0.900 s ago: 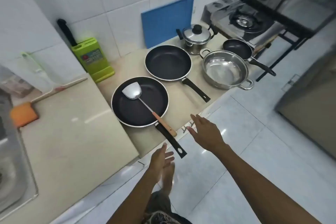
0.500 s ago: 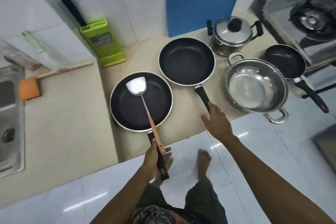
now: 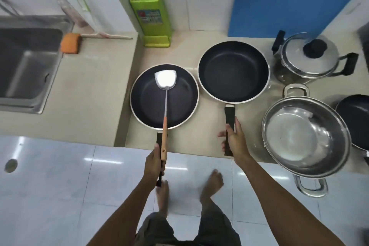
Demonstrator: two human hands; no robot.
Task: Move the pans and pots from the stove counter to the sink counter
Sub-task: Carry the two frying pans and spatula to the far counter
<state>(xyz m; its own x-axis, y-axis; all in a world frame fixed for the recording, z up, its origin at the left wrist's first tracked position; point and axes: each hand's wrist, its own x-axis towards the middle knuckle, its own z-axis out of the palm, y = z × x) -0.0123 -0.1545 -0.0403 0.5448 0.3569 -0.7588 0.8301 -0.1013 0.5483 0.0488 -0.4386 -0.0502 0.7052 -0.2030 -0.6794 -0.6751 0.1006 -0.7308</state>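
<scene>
Two black frying pans sit side by side on the lower stove counter (image 3: pixel 179 46). The left frying pan (image 3: pixel 179 104) carries a steel spatula (image 3: pixel 165 86) with a wooden handle. My left hand (image 3: pixel 154 163) is closed around this pan's black handle, under the spatula's end. The right frying pan (image 3: pixel 233 71) has its handle pointing at me, and my right hand (image 3: pixel 235 142) grips that handle. To the right stand a lidded steel pot (image 3: pixel 307 60), an open steel pot (image 3: pixel 305 136) and a small black pan (image 3: pixel 355 118) at the frame edge. The raised sink counter (image 3: pixel 79 90) lies to the left.
A steel sink (image 3: pixel 26 66) is at far left with an orange sponge (image 3: pixel 70 46) beside it. A green knife block (image 3: pixel 151 18) and a blue cutting board (image 3: pixel 289 6) stand against the tiled wall. Glossy floor tiles and my bare feet are below the counter edge.
I have stepped closer to the counter. My right hand went from hovering near the right pan's handle to gripping it. My left hand stays closed on the left pan's handle.
</scene>
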